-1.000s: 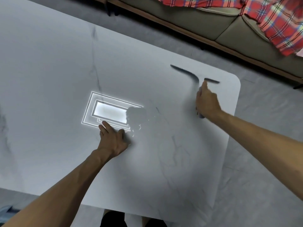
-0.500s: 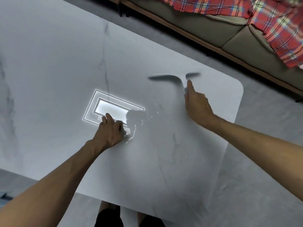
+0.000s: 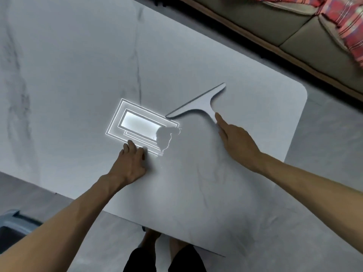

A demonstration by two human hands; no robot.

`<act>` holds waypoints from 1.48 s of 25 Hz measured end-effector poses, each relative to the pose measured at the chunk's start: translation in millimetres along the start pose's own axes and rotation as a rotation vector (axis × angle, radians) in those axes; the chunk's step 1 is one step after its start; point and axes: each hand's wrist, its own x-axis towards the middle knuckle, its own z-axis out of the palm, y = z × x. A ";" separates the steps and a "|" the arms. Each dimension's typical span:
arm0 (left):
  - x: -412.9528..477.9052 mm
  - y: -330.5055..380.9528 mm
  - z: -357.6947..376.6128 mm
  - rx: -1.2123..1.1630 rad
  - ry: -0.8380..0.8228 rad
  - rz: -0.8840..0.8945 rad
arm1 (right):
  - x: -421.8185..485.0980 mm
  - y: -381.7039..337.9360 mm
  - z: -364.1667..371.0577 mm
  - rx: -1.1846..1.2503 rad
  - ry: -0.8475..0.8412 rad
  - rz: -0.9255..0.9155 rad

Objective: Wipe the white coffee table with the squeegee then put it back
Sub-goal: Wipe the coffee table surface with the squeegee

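Note:
The white marble-veined coffee table [image 3: 68, 75] fills most of the head view. A grey T-shaped squeegee [image 3: 198, 106] lies with its blade across the tabletop, running from lower left to upper right. My right hand [image 3: 235, 142] grips its handle, index finger stretched along the stem. My left hand [image 3: 130, 163] presses flat on the table near the front edge, fingers apart, holding nothing. A bright reflection of a ceiling light [image 3: 137, 126] glares on the surface between the two hands.
A beige sofa [image 3: 275, 22] with a red plaid blanket [image 3: 345, 26] runs along the far side. Grey floor [image 3: 324, 134] lies past the table's rounded right corner. A blue-grey bin [image 3: 13, 222] sits at the lower left. My legs show below the front edge.
My right hand has swept the squeegee leftward across the table, from near the right corner toward the middle. The blade now lies by the light reflection. My left hand stayed planted.

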 end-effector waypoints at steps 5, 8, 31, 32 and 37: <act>-6.0 5.5 -9.5 -0.090 0.021 -0.023 | -83.2 56.0 -2.2 -0.196 -0.092 0.042; -28.2 5.0 -10.1 -0.236 0.058 -0.007 | -115.6 69.6 -11.8 -0.283 -0.076 0.066; -88.8 -65.0 50.2 -0.461 0.268 -0.228 | -58.8 -118.5 107.1 -0.226 -0.166 -0.391; -86.2 -56.1 51.3 -0.414 0.246 -0.192 | -63.2 -102.0 96.6 -0.210 -0.155 -0.334; -74.2 -22.6 56.6 -0.226 0.078 -0.171 | -105.4 -14.9 55.4 -0.242 -0.122 -0.140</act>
